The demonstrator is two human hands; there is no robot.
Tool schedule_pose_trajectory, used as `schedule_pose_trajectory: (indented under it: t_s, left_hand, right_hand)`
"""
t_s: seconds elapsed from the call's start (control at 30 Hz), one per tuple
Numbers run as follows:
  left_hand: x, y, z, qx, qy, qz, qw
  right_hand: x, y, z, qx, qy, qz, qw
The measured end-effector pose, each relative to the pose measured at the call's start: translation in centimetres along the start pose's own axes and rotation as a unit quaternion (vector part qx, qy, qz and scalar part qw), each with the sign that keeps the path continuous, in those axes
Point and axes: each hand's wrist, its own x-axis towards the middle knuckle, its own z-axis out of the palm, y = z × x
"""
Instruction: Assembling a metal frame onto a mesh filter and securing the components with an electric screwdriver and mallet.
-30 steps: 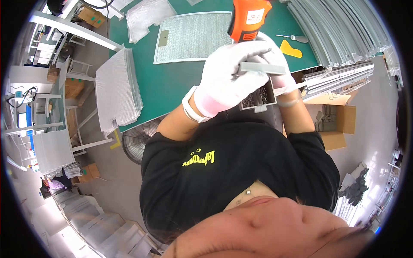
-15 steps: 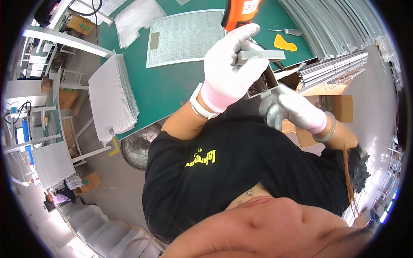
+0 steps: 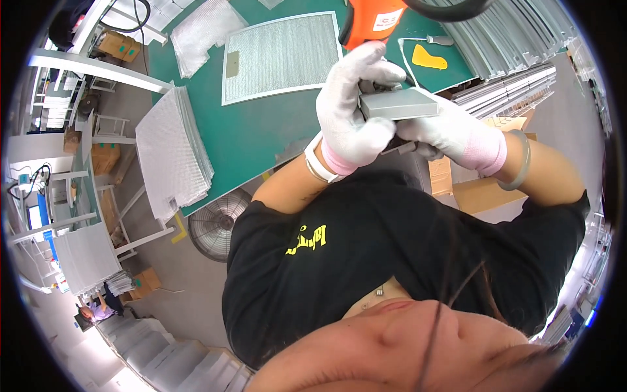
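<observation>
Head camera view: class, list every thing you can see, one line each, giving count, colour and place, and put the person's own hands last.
Metal bar: one, grey, held in both hands.
Framed mesh filter: one, silver, flat on the table.
Table: one, green top.
Loose mesh sheets: one stack, silver-white, table's left edge.
Power tool: one, orange, above the hands.
Scraper: one, yellow, on the table.
Metal strips: one pile, silver, right.
Fan: one, grey, floor.
Cardboard box: one, brown, right.
Left hand: white glove, gripping the bar.
Right hand: white glove, under the bar.
</observation>
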Motion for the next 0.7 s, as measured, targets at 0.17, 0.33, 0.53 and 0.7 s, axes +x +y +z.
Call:
schedule_pose_trajectory:
  t_s: [0.17, 0.33, 0.53, 0.7]
  left_hand:
    - [0.4, 0.0, 1.6, -0.174, 0.106, 0.009, 0.979]
    - [0.4, -1.2, 0.7, -0.123, 0.136, 0.015, 0.983]
    - [0.5, -2.5, 0.3, -0.109, 0.175, 0.072, 0.976]
    - [-0.3, -3.5, -1.8, 0.143, 0.031, 0.141, 0.979]
  right_hand:
    - [1.1, 1.9, -0.7, -0.043, 0.049, -0.089, 0.994]
    - [2.9, 0.0, -1.5, -0.061, -0.019, -0.063, 0.996]
    - [4.0, 0.4, -2.1, -0.16, 0.058, -0.095, 0.981]
    - [3.5, 0.5, -3.0, -0.152, 0.037, -0.069, 0.985]
